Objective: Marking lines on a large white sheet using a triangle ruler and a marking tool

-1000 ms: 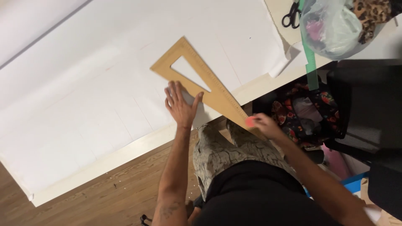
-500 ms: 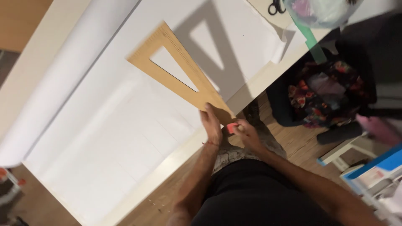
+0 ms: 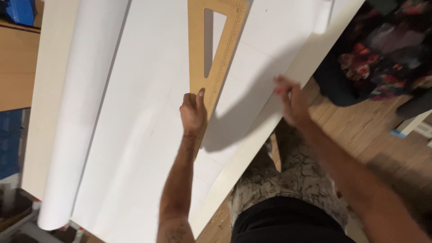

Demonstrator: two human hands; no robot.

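Set square (image 3: 198,54): tan wooden triangle with a cut-out, flat on the white paper (image 3: 148,135).
Left hand (image 3: 193,112): fingers curled, pressing the square's near corner.
Right hand (image 3: 292,101): blurred over the table edge (image 3: 252,148); grip unclear.
Paper roll (image 3: 76,126): left.

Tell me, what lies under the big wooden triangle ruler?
The wooden triangle ruler lies on white paper, which also shows through its cut-out. The left hand presses its narrow end. Any lines beneath the wood are hidden.
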